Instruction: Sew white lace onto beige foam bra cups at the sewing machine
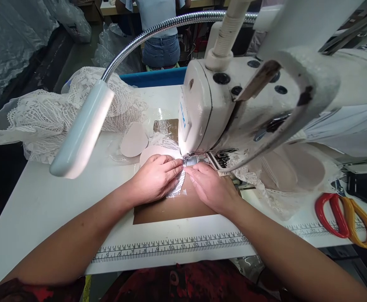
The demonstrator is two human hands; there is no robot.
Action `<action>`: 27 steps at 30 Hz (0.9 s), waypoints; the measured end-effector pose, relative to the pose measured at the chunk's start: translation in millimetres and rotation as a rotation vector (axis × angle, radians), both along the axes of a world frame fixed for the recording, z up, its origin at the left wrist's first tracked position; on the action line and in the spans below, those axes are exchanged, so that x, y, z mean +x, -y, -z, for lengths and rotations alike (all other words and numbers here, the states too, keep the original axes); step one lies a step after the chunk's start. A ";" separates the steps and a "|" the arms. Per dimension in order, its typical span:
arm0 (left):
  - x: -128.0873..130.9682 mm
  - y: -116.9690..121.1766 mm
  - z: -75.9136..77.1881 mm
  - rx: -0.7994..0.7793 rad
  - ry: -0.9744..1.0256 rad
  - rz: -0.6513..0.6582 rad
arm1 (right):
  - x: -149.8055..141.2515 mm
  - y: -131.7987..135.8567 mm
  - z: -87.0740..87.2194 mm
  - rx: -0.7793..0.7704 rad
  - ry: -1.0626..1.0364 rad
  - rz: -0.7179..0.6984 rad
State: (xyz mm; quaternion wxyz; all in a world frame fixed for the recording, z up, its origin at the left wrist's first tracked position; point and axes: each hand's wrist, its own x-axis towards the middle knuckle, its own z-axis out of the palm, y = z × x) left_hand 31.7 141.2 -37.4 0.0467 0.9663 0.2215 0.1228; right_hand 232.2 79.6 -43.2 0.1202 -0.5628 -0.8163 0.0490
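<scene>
A white sewing machine (197, 105) stands over the work, its needle area lit brightly. Just left of the presser foot, my left hand (156, 176) presses down with closed fingers on a white lace piece (177, 188). From the other side my right hand (213, 186) reaches in, its thumb and index finger together at the lace edge close to the foot. A pale beige cup-shaped piece (150, 152) shows behind my left hand, joined by lace. The exact stitching point is partly hidden by fingers.
A lamp (82, 130) on a bendy metal neck hangs at left. Behind it lies piled white lace (57, 117). Red-and-orange-handled scissors (348, 218) and beige lace pieces (284, 172) lie right. A ruler strip (170, 247) lines the front edge. A person (158, 25) sits beyond.
</scene>
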 end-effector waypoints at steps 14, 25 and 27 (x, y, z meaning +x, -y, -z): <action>-6.5 6.1 -12.0 -0.182 -0.030 -0.036 | 14.6 4.7 5.9 0.053 -0.174 -0.180; -8.0 5.4 -15.7 -0.318 -0.057 -0.042 | 14.1 6.6 6.3 0.074 -0.192 -0.252; -8.0 5.5 -15.0 -0.310 -0.053 -0.044 | 13.8 6.8 5.4 0.062 -0.182 -0.252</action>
